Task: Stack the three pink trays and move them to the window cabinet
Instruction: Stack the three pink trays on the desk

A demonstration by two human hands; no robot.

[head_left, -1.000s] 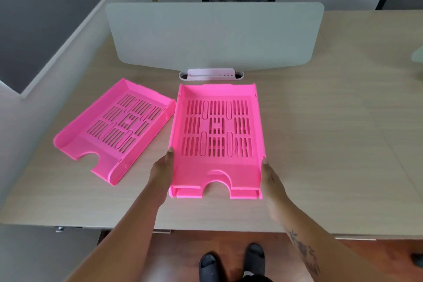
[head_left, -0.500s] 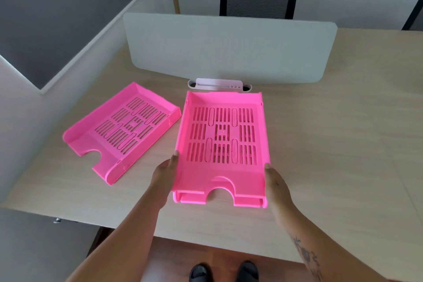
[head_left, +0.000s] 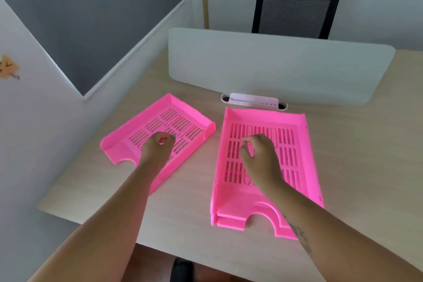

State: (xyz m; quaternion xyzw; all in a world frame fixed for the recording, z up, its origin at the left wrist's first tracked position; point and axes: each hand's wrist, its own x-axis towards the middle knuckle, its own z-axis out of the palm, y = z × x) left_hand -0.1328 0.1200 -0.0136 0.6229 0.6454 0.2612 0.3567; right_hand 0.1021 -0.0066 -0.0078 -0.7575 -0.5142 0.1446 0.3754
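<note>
The stacked pair of pink trays (head_left: 265,167) now lies flat on the surface, near its front edge and just before the white divider (head_left: 274,64). Half a second ago both hands gripped its long sides; they have since let go. The right hand (head_left: 258,158) hovers over the stack's slotted floor, fingers loosely curled, holding nothing. The left hand (head_left: 158,146) has crossed to the single pink tray (head_left: 160,135), which lies angled toward the surface's left edge, and its fingers are half-closed over the tray's floor; whether they touch the plastic I cannot tell. Two trays seem nested, so the third is probably next to be lifted onto them before anything goes to the window cabinet, which is not in view.
</note>
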